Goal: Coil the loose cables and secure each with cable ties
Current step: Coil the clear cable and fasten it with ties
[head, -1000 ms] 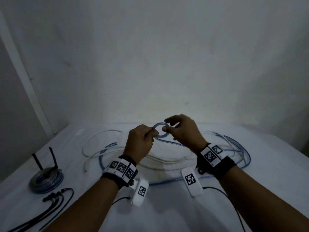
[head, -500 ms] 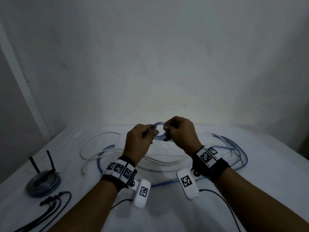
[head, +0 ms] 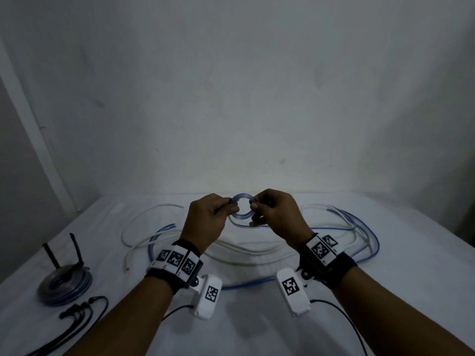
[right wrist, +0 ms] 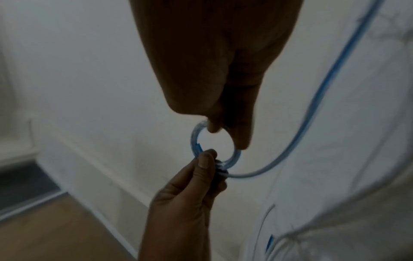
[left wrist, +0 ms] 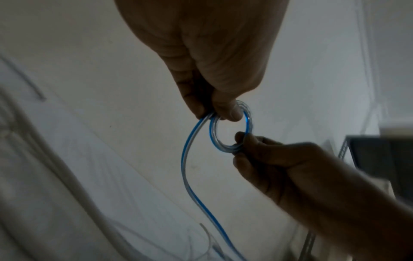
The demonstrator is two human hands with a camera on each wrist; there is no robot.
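Both hands hold a small tight coil (head: 243,216) of blue-and-clear cable above the white table (head: 257,330). My left hand (head: 228,205) pinches the coil's left side (left wrist: 213,139) between thumb and fingers (left wrist: 230,113). My right hand (head: 254,204) pinches the opposite side (right wrist: 194,139). The cable's free run (left wrist: 185,169) drops from the left-hand pinch and joins the loose blue cable (head: 372,240) lying in wide loops on the table. A loose white cable (head: 144,214) lies tangled beside it.
A finished coil (head: 64,283) with two black tie ends sticking up sits at the table's left. Black cable ties (head: 77,312) lie in a bunch in front of it. A plain wall stands close behind the table.
My right hand's fingers have curled in from a looser reach and now pinch the small coil. Both hands stay close together, holding it above the table.
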